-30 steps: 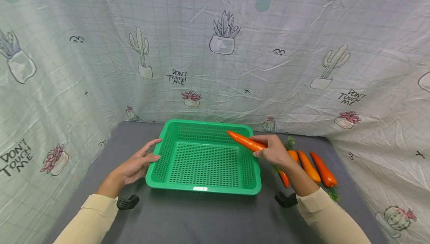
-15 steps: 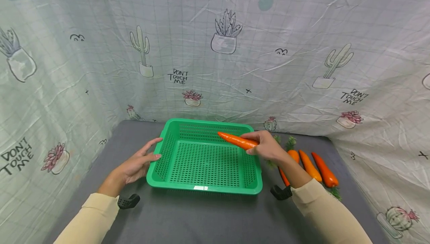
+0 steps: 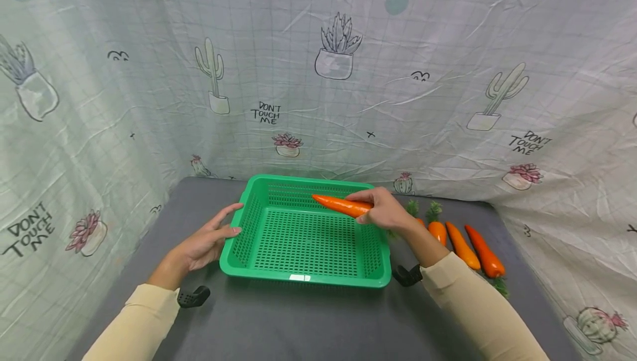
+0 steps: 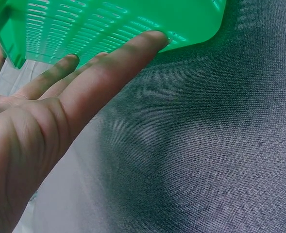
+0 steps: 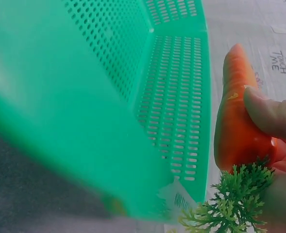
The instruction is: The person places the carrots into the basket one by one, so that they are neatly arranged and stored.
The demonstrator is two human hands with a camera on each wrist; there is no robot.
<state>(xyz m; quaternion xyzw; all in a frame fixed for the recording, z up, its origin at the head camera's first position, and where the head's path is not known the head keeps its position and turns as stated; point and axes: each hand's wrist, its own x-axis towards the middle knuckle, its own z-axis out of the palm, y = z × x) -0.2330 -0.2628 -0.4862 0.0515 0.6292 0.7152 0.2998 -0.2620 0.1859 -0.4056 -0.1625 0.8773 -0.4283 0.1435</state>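
Observation:
A green perforated plastic basket [image 3: 303,279] stands in the middle of the grey tabletop. At its left side my left hand [image 3: 201,246] has a thumb and finger at the rim; in the left wrist view, straight fingers [image 4: 113,73] reach to the outer wall. My right hand [image 3: 387,210] grips an orange carrot [image 3: 333,204] over the basket's back right part, its tip pointing left. From the right wrist, I see the thumb [image 5: 269,111] pressing the carrot's thick end, with feathery green leaves [image 5: 235,196] hanging below. Nothing visible lies inside the basket.
Several more carrots lie right of the basket: an orange carrot [image 3: 438,233], a yellow-orange carrot [image 3: 463,247] and a red-orange carrot [image 3: 485,251]. My right forearm partly covers this group. A patterned cloth [image 3: 318,95] hangs behind and along both sides of the table.
My right hand has carried the carrot left, further over the basket, and the carrot now lies flatter. The left hand keeps its place at the basket's left side.

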